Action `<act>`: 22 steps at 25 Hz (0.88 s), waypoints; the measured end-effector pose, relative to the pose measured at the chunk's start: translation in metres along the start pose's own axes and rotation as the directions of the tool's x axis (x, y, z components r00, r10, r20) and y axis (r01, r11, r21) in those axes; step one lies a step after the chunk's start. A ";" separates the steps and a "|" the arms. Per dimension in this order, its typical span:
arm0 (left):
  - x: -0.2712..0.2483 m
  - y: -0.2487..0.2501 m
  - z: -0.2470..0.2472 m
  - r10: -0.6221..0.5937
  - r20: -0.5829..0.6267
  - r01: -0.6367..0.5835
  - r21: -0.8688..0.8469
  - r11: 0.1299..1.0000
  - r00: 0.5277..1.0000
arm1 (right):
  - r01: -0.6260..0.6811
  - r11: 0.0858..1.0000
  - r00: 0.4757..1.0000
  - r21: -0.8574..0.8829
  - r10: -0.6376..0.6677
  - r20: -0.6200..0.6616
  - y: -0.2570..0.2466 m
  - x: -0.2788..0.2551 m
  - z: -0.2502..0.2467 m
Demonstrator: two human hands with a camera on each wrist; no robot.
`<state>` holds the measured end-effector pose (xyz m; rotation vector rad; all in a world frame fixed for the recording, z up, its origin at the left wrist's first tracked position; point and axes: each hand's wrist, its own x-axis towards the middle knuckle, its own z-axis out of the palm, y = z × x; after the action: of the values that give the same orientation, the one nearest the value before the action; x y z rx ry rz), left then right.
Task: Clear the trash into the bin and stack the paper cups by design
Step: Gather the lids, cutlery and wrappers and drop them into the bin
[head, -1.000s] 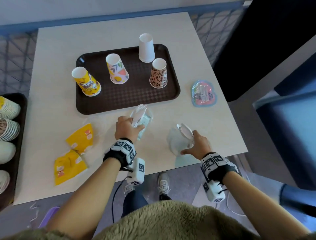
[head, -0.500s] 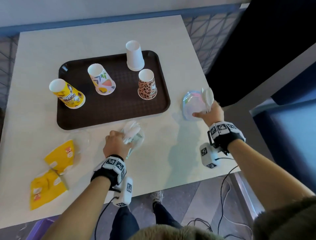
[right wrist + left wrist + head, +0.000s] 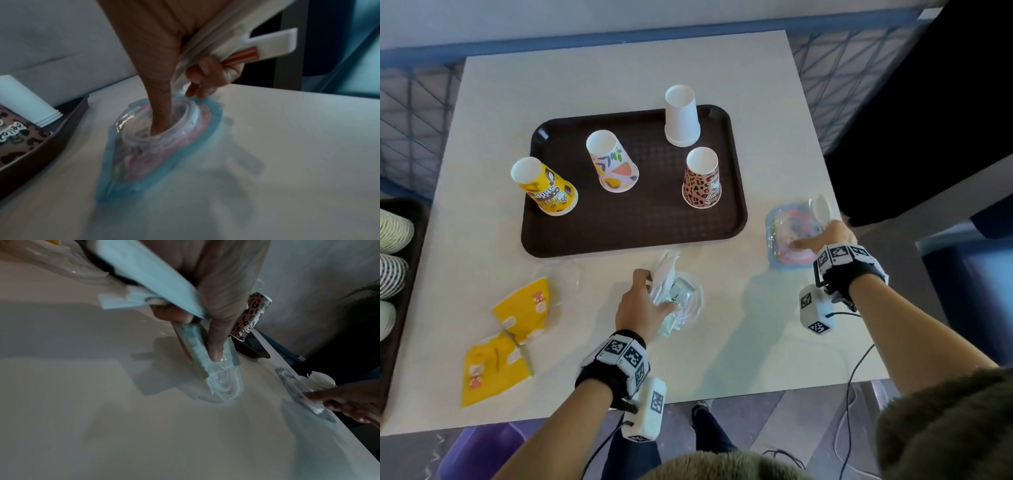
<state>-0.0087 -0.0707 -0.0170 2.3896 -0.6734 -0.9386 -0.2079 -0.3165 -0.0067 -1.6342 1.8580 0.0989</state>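
Four paper cups stand upside down on the brown tray point(image 3: 571, 236): yellow point(image 3: 548, 192), pastel-patterned point(image 3: 614, 164), plain white point(image 3: 682, 118) and leopard-print point(image 3: 702, 180). My left hand point(image 3: 664, 298) grips a bundle of white cutlery and pale wrappers point(image 3: 156, 279), and one finger presses a clear lid point(image 3: 690, 305) onto the table. My right hand point(image 3: 811, 236) grips white cutlery and a striped wrapper point(image 3: 252, 47). Its index finger pokes into a clear lid point(image 3: 164, 134) lying on the blue-edged plastic packet point(image 3: 784, 240).
Two yellow wrappers point(image 3: 524, 308) point(image 3: 493, 370) and a clear plastic piece point(image 3: 561, 274) lie at the table's front left. A second tray with stacked cups point(image 3: 390, 260) stands to the left. A purple bin point(image 3: 479, 452) sits on the floor below the front edge.
My right hand carried its clear lid and cutlery from the front edge to the blue packet at the right. The left hand stayed on its lid.
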 end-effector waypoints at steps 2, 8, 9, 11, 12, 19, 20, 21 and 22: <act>-0.002 -0.004 -0.003 -0.007 0.000 0.007 -0.009 1.000 1.000 | -0.018 1.000 0.999 0.000 0.018 0.031 0.006 -0.012 0.002; -0.022 -0.025 -0.023 -0.024 0.060 0.024 -0.003 1.000 0.998 | -0.061 0.992 0.978 0.106 0.038 0.205 0.037 -0.062 0.024; -0.027 -0.032 -0.031 -0.024 0.052 0.025 -0.025 0.999 0.998 | -0.090 0.982 0.968 0.168 0.047 0.245 0.039 -0.074 0.031; -0.034 -0.046 -0.051 -0.006 0.018 0.006 -0.051 0.999 1.000 | -0.114 0.952 0.949 0.284 0.020 0.315 0.038 -0.097 0.048; -0.038 -0.055 -0.065 0.002 -0.009 -0.002 -0.049 0.999 1.000 | -0.103 0.941 0.938 0.321 -0.015 0.346 0.030 -0.110 0.056; -0.059 -0.146 -0.166 -0.146 -0.202 0.136 -0.064 0.989 0.968 | 0.110 0.930 0.827 0.350 -0.281 0.486 -0.078 -0.186 0.117; -0.060 -0.162 -0.173 -0.194 -0.220 0.175 -0.104 0.979 0.956 | 0.118 0.929 0.818 0.352 -0.292 0.495 -0.092 -0.197 0.129; -0.061 -0.179 -0.179 -0.245 -0.232 0.215 -0.148 0.965 0.941 | 0.116 0.926 0.810 0.360 -0.298 0.505 -0.107 -0.210 0.144; -0.061 -0.194 -0.182 -0.290 -0.244 0.248 -0.188 0.950 0.925 | 0.107 0.922 0.807 0.373 -0.300 0.509 -0.121 -0.222 0.158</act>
<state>0.1341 0.1590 0.0158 2.4458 -0.1641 -0.7185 -0.0303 -0.0794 0.0248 -1.3705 1.1666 0.1478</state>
